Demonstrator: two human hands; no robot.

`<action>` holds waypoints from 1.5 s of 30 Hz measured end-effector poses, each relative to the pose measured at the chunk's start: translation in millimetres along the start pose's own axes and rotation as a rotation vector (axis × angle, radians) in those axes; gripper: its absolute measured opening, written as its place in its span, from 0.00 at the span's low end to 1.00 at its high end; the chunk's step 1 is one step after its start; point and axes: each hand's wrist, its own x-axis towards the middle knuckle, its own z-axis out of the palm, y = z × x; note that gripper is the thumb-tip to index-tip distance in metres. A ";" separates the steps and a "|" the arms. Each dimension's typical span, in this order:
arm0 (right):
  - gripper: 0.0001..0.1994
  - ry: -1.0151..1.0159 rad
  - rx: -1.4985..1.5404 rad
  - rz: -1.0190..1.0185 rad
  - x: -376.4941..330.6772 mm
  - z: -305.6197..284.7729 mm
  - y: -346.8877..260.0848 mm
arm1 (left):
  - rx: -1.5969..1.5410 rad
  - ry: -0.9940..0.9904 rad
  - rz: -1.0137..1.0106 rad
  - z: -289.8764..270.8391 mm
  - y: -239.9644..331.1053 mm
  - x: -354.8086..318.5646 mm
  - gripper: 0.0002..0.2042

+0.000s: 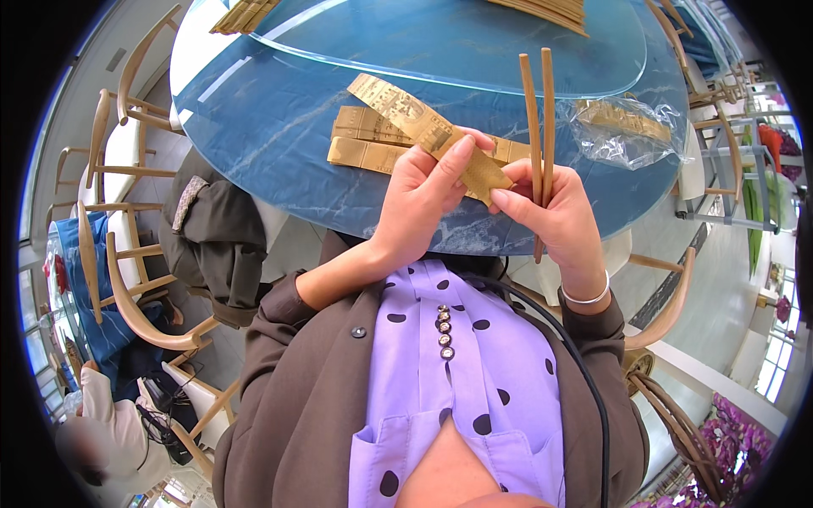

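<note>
My left hand (421,196) pinches a long gold paper sleeve (406,114) by its near end, and the sleeve slants up to the left over the table. My right hand (557,216) grips a pair of brown chopsticks (537,110) held upright, with its fingertips also touching the sleeve's near end. Two more gold sleeves (364,140) lie flat on the blue round table (271,118) just beyond my hands.
A glass turntable (440,51) covers the table's middle, with more gold sleeves at its far edge. A clear plastic bag (622,127) holding gold sleeves lies at the right. Wooden chairs (127,279) ring the table, one draped with a dark coat. Another person sits at the lower left.
</note>
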 end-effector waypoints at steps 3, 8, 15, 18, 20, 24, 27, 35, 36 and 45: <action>0.08 0.021 -0.010 0.003 0.3 0.8 3.8 | 0.028 -0.007 0.028 3.1 -2.7 -1.6 0.11; 0.07 0.022 -0.039 0.016 2.9 1.1 3.8 | 0.064 -0.073 0.058 -0.5 -4.4 -1.8 0.11; 0.08 0.002 0.076 0.019 1.9 -2.7 -0.9 | 0.071 -0.240 -0.018 -13.6 -3.1 0.6 0.16; 0.07 -0.047 0.183 0.057 1.2 -3.6 0.6 | 0.062 -0.316 -0.070 -24.7 -4.3 3.4 0.20; 0.07 -0.050 0.192 0.060 2.6 -2.3 2.5 | 0.063 -0.331 -0.085 -26.7 -4.6 5.9 0.21; 0.08 -0.010 0.159 0.037 3.7 -3.3 5.0 | 0.115 -0.297 -0.062 -20.1 2.1 4.0 0.18; 0.08 0.016 0.119 0.010 3.2 -0.4 6.6 | 0.008 -0.362 -0.084 -28.1 1.3 7.6 0.15; 0.10 0.108 -0.107 -0.031 1.4 -1.0 7.8 | 0.133 -0.240 0.061 -13.9 -4.1 6.2 0.15; 0.11 0.136 -0.118 -0.057 0.6 1.2 6.8 | 0.153 -0.216 0.079 -11.4 -3.0 7.3 0.17; 0.09 0.219 -0.388 -0.162 -30.2 3.6 3.7 | 0.067 0.052 0.271 -19.7 5.2 20.8 0.19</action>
